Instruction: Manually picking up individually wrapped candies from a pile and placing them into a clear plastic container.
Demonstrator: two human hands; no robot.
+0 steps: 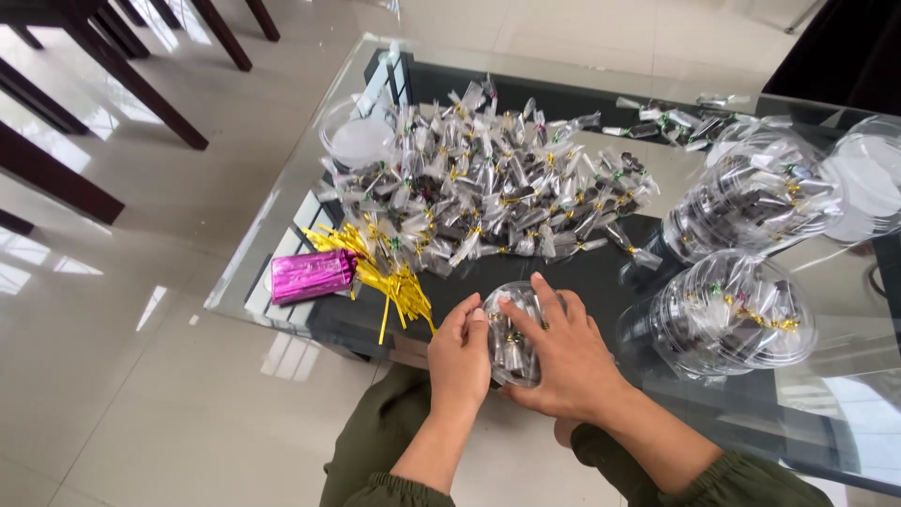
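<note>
A glass bench (282,235) stands on a pale tiled floor (122,376), dark chair legs (56,178) beside it. Both the left hand (460,361) and right hand (563,352) clasp a clear round container (511,352) at the bench's near edge, seemingly holding small wrapped packets. A heap of packets (488,178) lies behind; filled containers (741,314) stand right.

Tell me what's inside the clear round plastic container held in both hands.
The clear round plastic container holds small cellophane-wrapped dark pieces tied with gold twists. The left hand and right hand cover its sides, hiding the rest.
</note>
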